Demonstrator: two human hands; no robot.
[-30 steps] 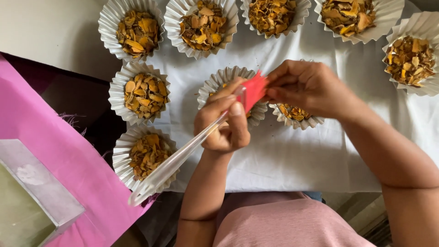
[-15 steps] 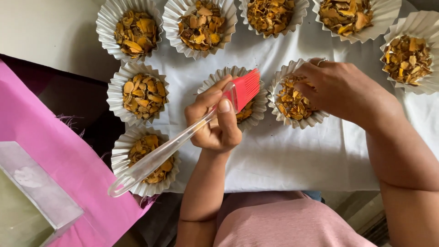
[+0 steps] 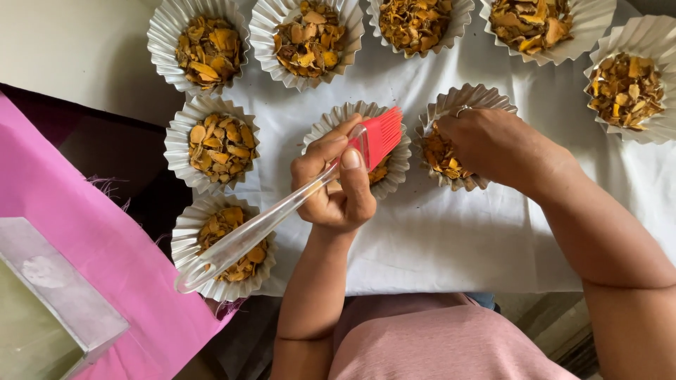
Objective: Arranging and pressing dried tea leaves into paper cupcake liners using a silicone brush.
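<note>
Brush (image 3: 317,184) with red bristles and a clear handle is held in the left hand (image 3: 336,188), pinched between the thumb and the curled fingers just behind the bristles. The bristles are raised above a paper cup (image 3: 398,158) filled with dried orange chips, and the long handle is stretched out behind the fingers, over another filled cup (image 3: 184,243) at the edge of the white cloth (image 3: 458,232).

The right hand (image 3: 493,144) is laid on the neighbouring cup (image 3: 470,97), with the fingers bent down into its chips. Whether some chips are gripped cannot be told, because the fingertips are hidden.

Some risks can be judged. The cups are thin and light, so one may be tipped or crushed if it is pressed at the rim by the fingers. The end of the handle may knock chips out of the cup below it when the brush is turned. Chips may also be flicked onto the cloth by the bristles.
</note>
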